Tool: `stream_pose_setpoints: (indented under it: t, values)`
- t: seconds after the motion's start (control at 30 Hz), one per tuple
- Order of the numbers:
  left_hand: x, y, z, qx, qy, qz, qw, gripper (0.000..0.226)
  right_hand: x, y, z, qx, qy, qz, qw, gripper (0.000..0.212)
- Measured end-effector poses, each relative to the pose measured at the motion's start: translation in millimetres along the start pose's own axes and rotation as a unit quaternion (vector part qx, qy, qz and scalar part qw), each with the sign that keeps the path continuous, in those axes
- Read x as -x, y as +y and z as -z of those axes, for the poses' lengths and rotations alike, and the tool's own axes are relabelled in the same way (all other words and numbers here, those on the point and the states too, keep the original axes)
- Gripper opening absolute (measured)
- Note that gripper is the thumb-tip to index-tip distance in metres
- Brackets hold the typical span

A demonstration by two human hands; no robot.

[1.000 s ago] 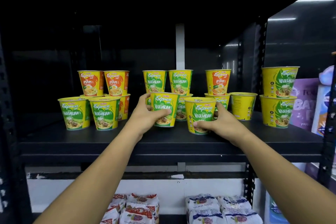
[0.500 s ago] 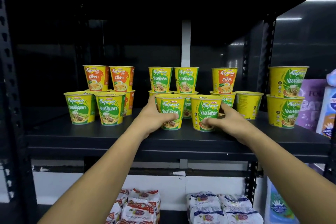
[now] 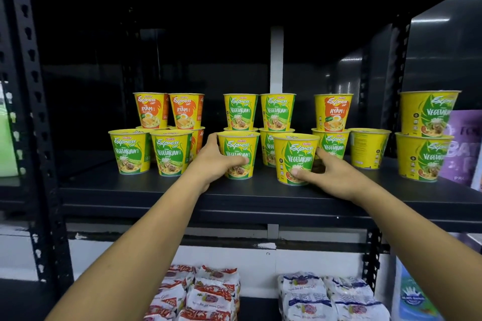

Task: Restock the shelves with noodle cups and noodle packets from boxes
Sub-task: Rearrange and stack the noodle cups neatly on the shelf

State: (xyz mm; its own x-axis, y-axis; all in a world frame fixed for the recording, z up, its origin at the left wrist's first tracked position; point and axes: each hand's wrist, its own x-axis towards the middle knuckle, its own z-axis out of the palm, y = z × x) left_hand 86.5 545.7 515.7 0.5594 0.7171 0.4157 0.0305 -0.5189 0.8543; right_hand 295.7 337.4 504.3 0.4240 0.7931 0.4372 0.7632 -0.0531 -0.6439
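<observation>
shelf (image 3: 135,191): two-high cup stacks (image 3: 277,112) are held along the back edge.
left cup (image 3: 238,147): upright mid-shelf, gripped round its wall by left hand (image 3: 214,164).
right cup (image 3: 297,156): just beside, nearer the front edge, pinched low by right hand (image 3: 333,177).
step: both are best slid back level, labels kept forward, neighbours not nudged.

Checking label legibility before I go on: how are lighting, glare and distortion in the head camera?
Head view: labels on the noodle cups are sharp and evenly lit; the space above and behind them is nearly black; light streaks glare on the glossy right panel; wide-angle distortion makes the left upright lean.
</observation>
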Motion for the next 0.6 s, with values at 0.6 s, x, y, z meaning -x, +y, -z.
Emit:
stream_pose_setpoints:
  t: [0.6]
  values:
    - [-3.1, -4.9, 0.6, 0.026, 0.022, 0.012, 0.999, 0.077, -2.2, 0.6, -1.6, -0.001, -0.001, -0.004, 1.0, 0.065]
